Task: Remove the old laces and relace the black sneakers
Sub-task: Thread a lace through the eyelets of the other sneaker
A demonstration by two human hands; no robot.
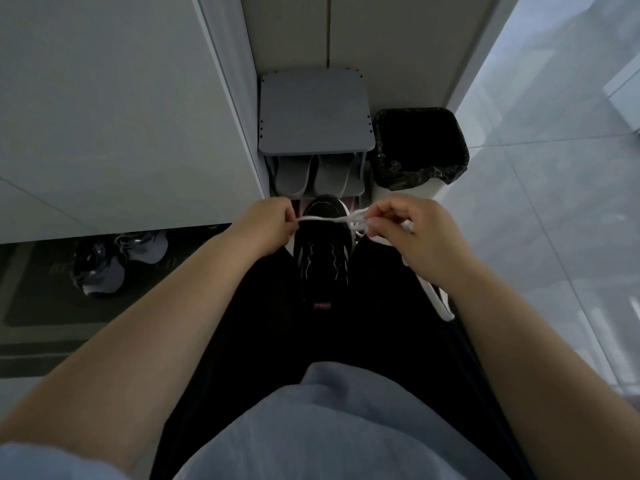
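Pale blue fabric shirt (pixel 311 427) lies nearest, with black trousers (pixel 381 323) beyond. A black mesh sneaker with white wavy stripes (pixel 323 258) lies on the trousers at centre, toe far. The left hand (pixel 268 225) pinches one end of a white flat lace (pixel 322 219). The right hand (pixel 415 233) grips the bunched remainder. The lace runs taut across the toe.

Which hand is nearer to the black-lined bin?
Right. The right hand, pinching the white lace, is just in front of the bin; the left hand is beyond the black sneaker, farther left.

Head-worn wide-angle view, facing steeply down, close above sneaker (pixel 323 251).
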